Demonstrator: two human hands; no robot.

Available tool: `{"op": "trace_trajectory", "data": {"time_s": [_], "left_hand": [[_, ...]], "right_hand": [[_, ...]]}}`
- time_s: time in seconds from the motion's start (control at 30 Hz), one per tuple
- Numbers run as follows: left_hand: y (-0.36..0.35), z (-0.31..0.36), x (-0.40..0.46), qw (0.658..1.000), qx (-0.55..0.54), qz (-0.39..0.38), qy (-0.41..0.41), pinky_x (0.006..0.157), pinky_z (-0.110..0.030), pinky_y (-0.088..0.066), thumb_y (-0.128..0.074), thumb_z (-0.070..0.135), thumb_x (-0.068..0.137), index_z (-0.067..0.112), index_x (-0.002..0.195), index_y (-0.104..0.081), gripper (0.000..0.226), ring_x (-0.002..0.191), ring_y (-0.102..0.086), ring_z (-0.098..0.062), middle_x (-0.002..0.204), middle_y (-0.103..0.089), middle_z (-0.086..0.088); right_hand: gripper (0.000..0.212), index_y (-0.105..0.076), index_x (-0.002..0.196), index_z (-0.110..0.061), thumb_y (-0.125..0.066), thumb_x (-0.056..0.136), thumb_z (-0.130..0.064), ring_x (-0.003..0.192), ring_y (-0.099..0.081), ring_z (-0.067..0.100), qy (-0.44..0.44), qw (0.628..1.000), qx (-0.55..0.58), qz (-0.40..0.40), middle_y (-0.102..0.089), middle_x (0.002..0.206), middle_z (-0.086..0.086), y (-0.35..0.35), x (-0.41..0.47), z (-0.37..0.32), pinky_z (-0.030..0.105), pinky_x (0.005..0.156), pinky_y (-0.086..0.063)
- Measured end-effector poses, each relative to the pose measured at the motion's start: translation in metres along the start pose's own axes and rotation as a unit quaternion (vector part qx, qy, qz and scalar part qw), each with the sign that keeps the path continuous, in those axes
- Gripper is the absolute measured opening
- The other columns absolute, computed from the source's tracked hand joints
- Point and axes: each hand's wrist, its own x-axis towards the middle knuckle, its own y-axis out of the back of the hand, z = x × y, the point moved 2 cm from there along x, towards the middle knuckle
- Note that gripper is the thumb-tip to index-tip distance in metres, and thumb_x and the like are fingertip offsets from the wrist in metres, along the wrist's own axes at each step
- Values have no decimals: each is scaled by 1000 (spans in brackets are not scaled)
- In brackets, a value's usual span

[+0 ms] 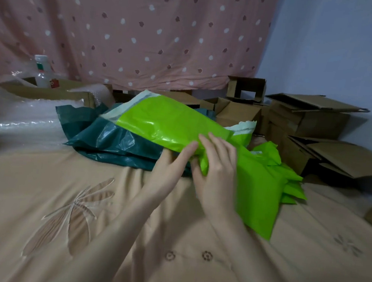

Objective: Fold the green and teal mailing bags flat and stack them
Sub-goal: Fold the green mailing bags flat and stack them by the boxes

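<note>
Green bag (pixel 171 121) held raised over teal bags (pixel 112 142) at far centre of bed (pixel 39 195), likely for folding. Near edge pinched by left hand (pixel 168 171) and right hand (pixel 215 177), close together. Folded green stack (pixel 264 194) laid right, kept separate.

The upper mailing bag (pixel 168 123) was bright lime green with a glossy sheen and pale, whitish strips at its open ends. The folded bags (pixel 264 189) beside it were the same lime green. The bags underneath (pixel 112 142) were dark teal, shiny in places. The bedspread (pixel 83 210) was peach-beige, embroidered with a large leaf motif and small brown flowers. The hanging cloth (pixel 132 26) was dusty pink, dotted with white and dark maroon spots. The wall (pixel 336 53) was pale blue. The cardboard boxes (pixel 307 120) were plain brown. The plastic bottle (pixel 42 72) was clear with a red-and-green label.
</note>
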Motion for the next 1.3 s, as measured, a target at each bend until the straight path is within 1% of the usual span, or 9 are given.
{"op": "trace_trajectory", "data": {"time_s": [0.07,0.13,0.27,0.4,0.5,0.8,0.93,1.03,1.3], "left_hand": [[-3,6,-2,997,-64,39,32,77,-18,-50,-58,26,91,23,90,-64,7,83,-64,-1,81,-68,16],[1,5,-2,989,-106,78,68,84,-27,-51,-61,29,88,18,101,-65,17,92,-66,-12,98,-71,2],[13,0,0,981,-118,105,113,83,-29,-52,-65,28,84,16,116,-62,34,98,-66,-17,110,-69,-2],[24,2,2,972,-164,66,153,86,-35,-52,-61,23,86,20,109,-61,23,96,-66,-19,105,-70,-1],[28,7,1,964,-202,49,163,91,-40,-52,-60,22,86,17,115,-59,29,99,-66,-21,106,-71,-3],[25,35,-3,956,-256,-19,139,57,-29,-57,-50,18,90,18,102,-61,16,69,-71,-15,79,-73,1],[26,41,0,963,-234,-13,136,57,-29,-57,-52,20,88,20,99,-62,15,67,-70,-16,76,-73,2],[26,42,0,964,-232,-18,127,55,-28,-57,-51,18,89,20,99,-61,14,65,-71,-15,73,-73,4],[16,35,-5,977,-185,26,105,75,-38,-56,-57,20,89,26,100,-56,13,91,-66,-19,101,-67,1]], "right_hand": [[48,-55,127,-9,-46,83,-26,121,-39,21,8,1000,4,-30,-55,130,10,1,-10,-7,21,104,-28],[54,-51,132,-11,-46,82,-31,125,-35,19,14,997,12,-74,-50,136,9,3,-17,-10,20,106,-25],[75,-20,148,-30,-55,83,-45,138,-18,18,22,980,24,-197,-11,157,-2,14,-25,-7,21,106,-17],[101,2,149,-31,-68,78,-13,144,1,8,-14,969,53,-240,7,157,-12,32,-21,11,22,114,-11],[101,-1,150,-18,-63,73,6,145,-8,14,-74,980,72,-171,-5,157,0,43,-6,32,25,118,-14],[97,-26,143,-23,-79,62,-33,128,-44,18,-175,944,219,-176,-46,137,2,56,38,55,36,106,-38],[60,-51,124,-12,-77,71,-2,111,-55,15,-165,927,274,-195,-60,112,0,66,45,44,18,86,-45],[38,-68,107,-14,-72,74,2,89,-59,4,-155,940,230,-197,-64,90,-12,71,44,39,24,80,-45],[25,-74,89,-13,-62,74,4,79,-62,8,-161,957,155,-188,-72,83,0,74,40,40,25,67,-46]]}}
